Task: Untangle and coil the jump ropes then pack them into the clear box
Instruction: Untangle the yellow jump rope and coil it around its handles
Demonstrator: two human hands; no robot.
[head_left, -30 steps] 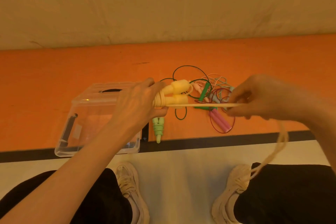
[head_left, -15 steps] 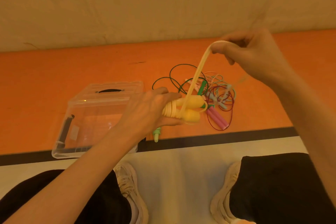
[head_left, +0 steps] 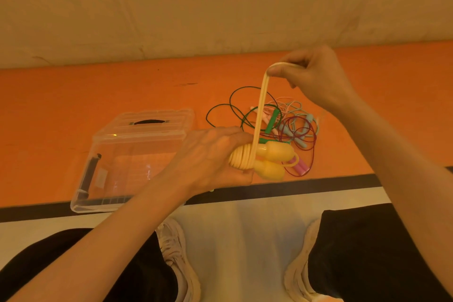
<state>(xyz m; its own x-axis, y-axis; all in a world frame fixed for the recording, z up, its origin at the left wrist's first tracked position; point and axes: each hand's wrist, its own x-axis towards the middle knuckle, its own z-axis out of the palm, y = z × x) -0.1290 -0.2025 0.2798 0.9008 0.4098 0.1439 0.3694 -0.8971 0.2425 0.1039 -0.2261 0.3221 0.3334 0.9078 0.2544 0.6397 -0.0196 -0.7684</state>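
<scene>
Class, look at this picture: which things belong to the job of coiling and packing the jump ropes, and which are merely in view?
Belonging to the job:
- yellow jump rope, gripped by the left hand, its cord pulled up by the right hand
- tangled ropes on the orange floor
- clear box, its lid on

Merely in view:
- white shoes
- wall

The right hand (head_left: 316,76), which 1 second earlier pinched the yellow rope (head_left: 260,108) low and level beside the left hand (head_left: 210,154), rose toward the far edge of the orange mat (head_left: 73,95). The rope went from horizontal to steeply upright. The 2 handles (head_left: 274,159) tilted lower.
</scene>
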